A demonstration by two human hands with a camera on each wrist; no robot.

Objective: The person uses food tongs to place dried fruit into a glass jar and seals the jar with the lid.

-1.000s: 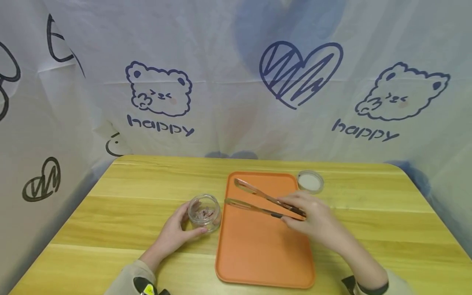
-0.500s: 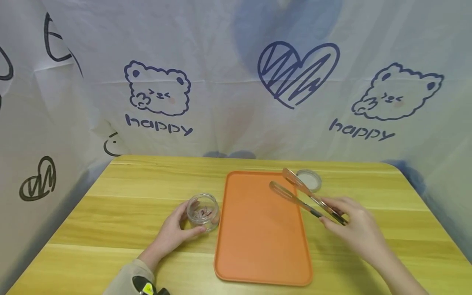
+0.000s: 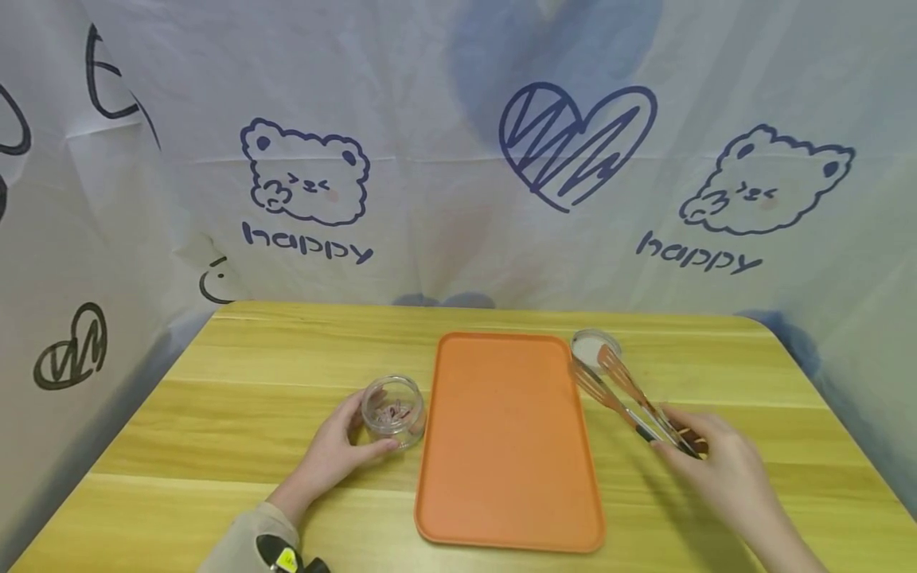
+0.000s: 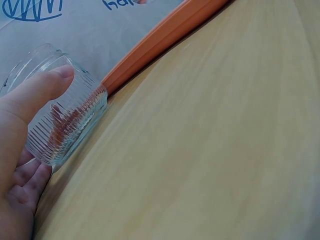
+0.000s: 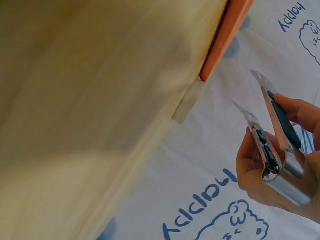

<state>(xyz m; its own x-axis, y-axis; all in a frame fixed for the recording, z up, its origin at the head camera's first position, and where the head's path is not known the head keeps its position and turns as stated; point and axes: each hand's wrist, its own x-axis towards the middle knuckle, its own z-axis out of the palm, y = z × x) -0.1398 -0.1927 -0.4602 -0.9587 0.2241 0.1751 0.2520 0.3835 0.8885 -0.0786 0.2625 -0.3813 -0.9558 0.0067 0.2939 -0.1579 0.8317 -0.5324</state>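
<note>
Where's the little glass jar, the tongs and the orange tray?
glass jar [image 3: 392,415], head view, its side wall.
tongs [image 3: 622,392], head view, middle of the arms.
orange tray [image 3: 501,446], head view, its bare floor.

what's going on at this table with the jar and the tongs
A person sits at a wooden table. Their left hand grips a small open glass jar with a few reddish bits inside, standing just left of an orange tray. Their right hand holds a pair of metal tongs by the hinge end, to the right of the tray, tips apart and pointing toward a round lid lying on the table past the tray's far right corner.
</note>
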